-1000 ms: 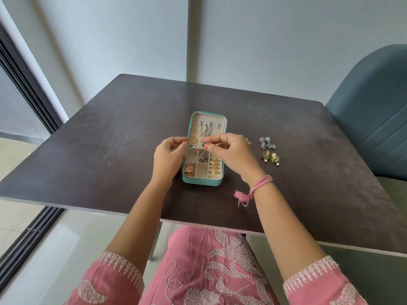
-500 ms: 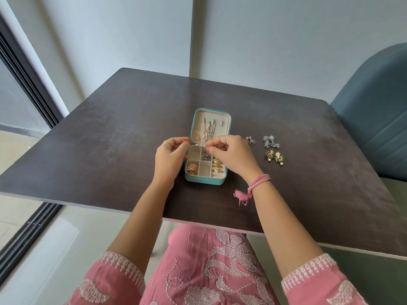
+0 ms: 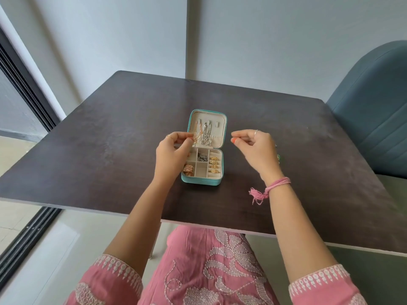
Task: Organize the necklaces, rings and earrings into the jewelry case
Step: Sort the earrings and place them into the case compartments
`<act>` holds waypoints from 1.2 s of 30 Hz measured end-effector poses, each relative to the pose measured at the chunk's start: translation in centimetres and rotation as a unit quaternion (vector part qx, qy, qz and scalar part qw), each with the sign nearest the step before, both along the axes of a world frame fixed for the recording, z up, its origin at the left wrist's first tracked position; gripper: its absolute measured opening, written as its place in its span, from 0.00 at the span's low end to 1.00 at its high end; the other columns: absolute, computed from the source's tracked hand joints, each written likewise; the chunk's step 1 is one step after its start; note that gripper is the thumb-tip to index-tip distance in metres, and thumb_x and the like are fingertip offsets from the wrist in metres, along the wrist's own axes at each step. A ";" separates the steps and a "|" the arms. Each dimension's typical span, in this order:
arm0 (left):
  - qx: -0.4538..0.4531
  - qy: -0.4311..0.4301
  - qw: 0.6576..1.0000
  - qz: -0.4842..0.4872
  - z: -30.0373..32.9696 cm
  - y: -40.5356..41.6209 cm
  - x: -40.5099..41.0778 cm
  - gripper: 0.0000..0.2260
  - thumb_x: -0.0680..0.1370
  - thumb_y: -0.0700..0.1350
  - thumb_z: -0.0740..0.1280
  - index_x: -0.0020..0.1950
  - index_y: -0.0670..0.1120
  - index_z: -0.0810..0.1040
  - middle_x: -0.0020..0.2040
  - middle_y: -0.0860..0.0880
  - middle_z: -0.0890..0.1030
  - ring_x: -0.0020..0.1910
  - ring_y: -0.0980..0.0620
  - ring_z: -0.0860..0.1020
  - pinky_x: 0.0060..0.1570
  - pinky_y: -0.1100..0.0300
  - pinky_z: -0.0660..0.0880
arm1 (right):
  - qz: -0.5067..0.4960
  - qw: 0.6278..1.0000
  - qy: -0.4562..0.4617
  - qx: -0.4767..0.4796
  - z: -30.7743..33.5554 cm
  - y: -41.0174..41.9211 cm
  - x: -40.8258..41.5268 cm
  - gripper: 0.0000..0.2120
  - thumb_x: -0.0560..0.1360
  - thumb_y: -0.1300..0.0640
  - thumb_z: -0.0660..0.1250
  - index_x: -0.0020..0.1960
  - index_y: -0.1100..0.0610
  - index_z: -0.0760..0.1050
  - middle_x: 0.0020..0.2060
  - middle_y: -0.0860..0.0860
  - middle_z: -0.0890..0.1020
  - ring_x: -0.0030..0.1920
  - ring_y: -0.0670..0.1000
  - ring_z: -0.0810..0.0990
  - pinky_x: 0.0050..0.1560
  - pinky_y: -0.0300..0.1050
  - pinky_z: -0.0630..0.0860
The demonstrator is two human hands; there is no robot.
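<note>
Dark wooden table (image 3: 110,133), teal jewelry case (image 3: 201,182) open, cream-lined. Left hand (image 3: 172,154) pinching gold necklace (image 3: 196,134). Right hand (image 3: 256,148) fingers curled, thumb meeting forefinger, contents indiscernible.

Jewelry case (image 3: 199,181): teal, open, near the tabletop's (image 3: 110,139) middle, lid upright. Lid: gold necklace (image 3: 196,134) and silver necklace (image 3: 206,135) hang side by side. Tray: gold rings (image 3: 214,165) in right column, silver earrings (image 3: 202,157) centre, rose-gold piece (image 3: 188,169) front-left. Left hand (image 3: 172,154) pinches the gold necklace. Right hand (image 3: 255,148), fingers curled, hovers right of the case.
</note>
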State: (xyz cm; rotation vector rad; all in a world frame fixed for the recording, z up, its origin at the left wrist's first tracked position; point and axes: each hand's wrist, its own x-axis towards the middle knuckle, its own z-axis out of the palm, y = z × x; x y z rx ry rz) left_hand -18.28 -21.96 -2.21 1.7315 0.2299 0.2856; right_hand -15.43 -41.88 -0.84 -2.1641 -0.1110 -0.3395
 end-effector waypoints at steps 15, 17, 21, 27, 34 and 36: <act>0.330 -0.029 0.930 -0.161 3.2 -9.4 4.6 0.13 0.77 0.38 0.60 0.58 0.42 0.79 0.51 0.44 0.83 0.47 0.45 0.81 0.45 0.64 0.72 | -0.062 0.998 0.023 -0.007 -0.3 -6.6 2.9 0.06 0.73 0.60 0.69 0.49 0.53 0.83 0.39 0.48 0.84 0.42 0.46 0.82 0.50 0.39 0.77; 0.356 0.010 0.918 -0.173 3.3 -10.2 5.6 0.14 0.77 0.37 0.58 0.59 0.40 0.78 0.45 0.41 0.84 0.40 0.44 0.83 0.45 0.60 0.77 | -0.057 0.996 0.036 -0.055 -0.3 -6.4 3.5 0.07 0.74 0.60 0.69 0.50 0.54 0.83 0.40 0.48 0.84 0.43 0.46 0.81 0.50 0.37 0.75; 0.430 0.072 0.879 -0.192 2.7 -12.0 7.9 0.07 0.71 0.36 0.64 0.47 0.39 0.78 0.33 0.42 0.81 0.44 0.43 0.82 0.46 0.54 0.79 | -0.030 0.987 0.060 -0.144 -0.1 -6.0 5.5 0.08 0.74 0.59 0.68 0.51 0.53 0.83 0.48 0.51 0.85 0.50 0.50 0.82 0.55 0.45 0.77; 0.450 0.123 0.863 -0.193 2.7 -13.7 8.9 0.08 0.70 0.32 0.66 0.49 0.38 0.77 0.48 0.38 0.81 0.51 0.38 0.80 0.38 0.54 0.71 | 0.013 0.953 0.110 -0.282 0.6 -5.1 7.4 0.08 0.76 0.56 0.67 0.53 0.52 0.83 0.51 0.52 0.84 0.53 0.55 0.80 0.51 0.46 0.75; 0.444 0.110 0.874 -0.167 2.3 -14.1 9.0 0.10 0.73 0.32 0.62 0.53 0.37 0.77 0.54 0.38 0.79 0.54 0.37 0.78 0.40 0.54 0.69 | 0.033 0.937 0.139 -0.318 0.8 -4.6 7.9 0.09 0.76 0.60 0.66 0.50 0.50 0.83 0.48 0.52 0.84 0.47 0.56 0.81 0.42 0.44 0.71; 0.442 0.108 0.874 -0.167 2.4 -14.2 9.0 0.11 0.73 0.32 0.62 0.54 0.36 0.77 0.54 0.37 0.79 0.54 0.37 0.78 0.40 0.54 0.69 | 0.029 0.938 0.138 -0.318 1.0 -4.4 7.8 0.09 0.76 0.61 0.65 0.50 0.52 0.83 0.48 0.54 0.84 0.47 0.57 0.80 0.42 0.44 0.70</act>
